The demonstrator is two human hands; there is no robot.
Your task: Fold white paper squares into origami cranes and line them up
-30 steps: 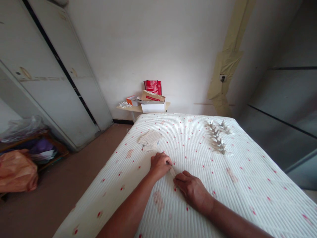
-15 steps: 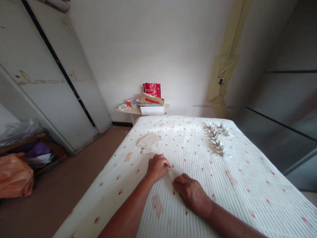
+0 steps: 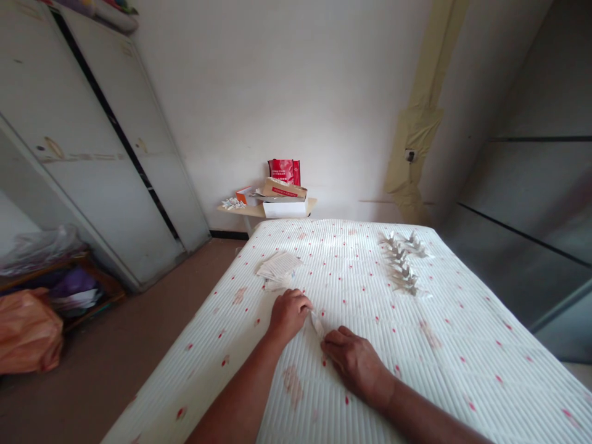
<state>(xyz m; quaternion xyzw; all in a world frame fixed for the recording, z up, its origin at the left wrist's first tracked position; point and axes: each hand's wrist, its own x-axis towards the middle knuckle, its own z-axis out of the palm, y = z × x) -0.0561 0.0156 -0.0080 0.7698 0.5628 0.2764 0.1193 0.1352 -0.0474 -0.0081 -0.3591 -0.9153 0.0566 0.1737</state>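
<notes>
Wall (image 3: 287, 80) across the back, yellowish tape (image 3: 419, 139) running down its right part, socket (image 3: 411, 155) set in it. Pale wardrobe (image 3: 106, 179) on the left, grey cabinet (image 3: 531, 179) on the right. Bed (image 3: 217, 382) fills the middle, ribbed white cover with red dots. Bench (image 3: 250, 211) past the far end of the bed, against the wall. Orange bag (image 3: 28, 333) low at the left edge. On the bench: white box (image 3: 285, 209), brown carton (image 3: 284, 189) lying tilted on top, red bag (image 3: 283, 169) upright behind, small orange box (image 3: 245, 195) to the left, white bits (image 3: 234, 203) beside that.

Both hands over the bed, near its middle. Left hand (image 3: 287, 313): fingers curled, grip together, pinched on the far end of the strip. Right hand (image 3: 354, 356): thumb and fingers together, grip clamped on the near end. No gap seen in either grip; fingertip detail too small to tell.

Folded papers (image 3: 401, 262) bunched on the right side of the bed, well apart from the hands. Paper stack (image 3: 280, 266), fanned unevenly, just beyond the left hand. Strip (image 3: 317, 324), pale and narrow, slants between the two hands, low over the cover; can't tell if touching it.
</notes>
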